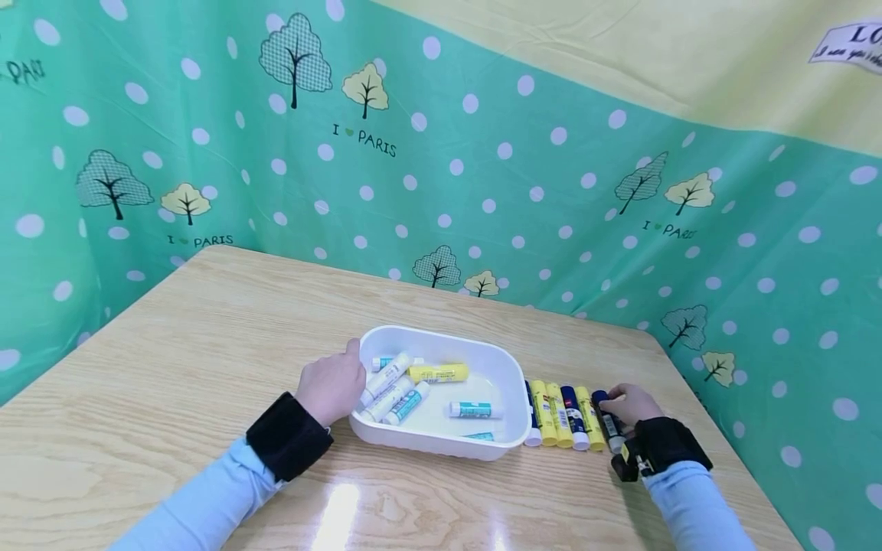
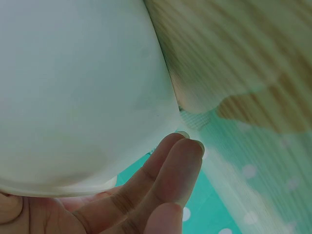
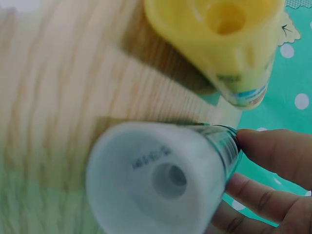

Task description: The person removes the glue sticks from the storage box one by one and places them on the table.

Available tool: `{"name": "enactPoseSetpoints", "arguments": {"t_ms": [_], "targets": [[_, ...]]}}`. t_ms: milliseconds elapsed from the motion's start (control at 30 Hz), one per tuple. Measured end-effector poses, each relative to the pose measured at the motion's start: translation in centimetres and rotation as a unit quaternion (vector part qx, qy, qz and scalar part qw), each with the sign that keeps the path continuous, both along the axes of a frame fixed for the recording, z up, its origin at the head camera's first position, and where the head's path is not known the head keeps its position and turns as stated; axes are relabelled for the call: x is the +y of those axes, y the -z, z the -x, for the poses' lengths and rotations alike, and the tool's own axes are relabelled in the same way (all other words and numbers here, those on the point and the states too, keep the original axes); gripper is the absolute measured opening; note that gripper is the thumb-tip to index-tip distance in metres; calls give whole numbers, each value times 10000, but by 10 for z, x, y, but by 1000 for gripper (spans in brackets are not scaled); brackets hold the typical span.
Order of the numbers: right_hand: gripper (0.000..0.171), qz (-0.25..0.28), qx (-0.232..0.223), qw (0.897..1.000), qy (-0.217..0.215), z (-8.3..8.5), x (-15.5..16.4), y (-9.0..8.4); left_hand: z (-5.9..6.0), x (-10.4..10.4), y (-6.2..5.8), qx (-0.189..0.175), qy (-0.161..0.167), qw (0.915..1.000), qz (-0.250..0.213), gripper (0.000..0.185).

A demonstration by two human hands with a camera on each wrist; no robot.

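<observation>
A white plastic bin stands on the table, with several white, teal-labelled and yellow glue sticks inside. My left hand holds the bin's left end by the rim; the left wrist view shows fingers against its outer wall. To the bin's right lies a row of navy and yellow glue sticks. At the row's right end my right hand pinches a navy-capped glue stick between thumb and fingers. Its hollow white base faces the right wrist camera, beside a yellow glue stick.
The wooden table extends left and behind the bin. A green polka-dot curtain hangs along the table's back and right sides, close to my right hand. Black bands with cameras circle both wrists.
</observation>
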State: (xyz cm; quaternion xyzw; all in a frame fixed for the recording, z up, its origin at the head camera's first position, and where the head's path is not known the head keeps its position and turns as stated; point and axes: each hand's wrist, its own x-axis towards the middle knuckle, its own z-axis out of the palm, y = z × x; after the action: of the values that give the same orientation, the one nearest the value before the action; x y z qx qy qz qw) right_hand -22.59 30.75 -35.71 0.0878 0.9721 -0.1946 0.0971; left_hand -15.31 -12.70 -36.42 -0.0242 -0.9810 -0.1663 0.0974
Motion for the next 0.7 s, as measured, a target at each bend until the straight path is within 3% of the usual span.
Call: {"name": "enactPoseSetpoints", "arguments": {"t_ms": [167,700], "targets": [[41,262,-42,9996,-33,-1,-2,0,0,0,0,1,-8,10000,3,33],[41,283,-30,9995,116,0,-6,3,2,0,1,-105,-35,9999,-56,34]]}}
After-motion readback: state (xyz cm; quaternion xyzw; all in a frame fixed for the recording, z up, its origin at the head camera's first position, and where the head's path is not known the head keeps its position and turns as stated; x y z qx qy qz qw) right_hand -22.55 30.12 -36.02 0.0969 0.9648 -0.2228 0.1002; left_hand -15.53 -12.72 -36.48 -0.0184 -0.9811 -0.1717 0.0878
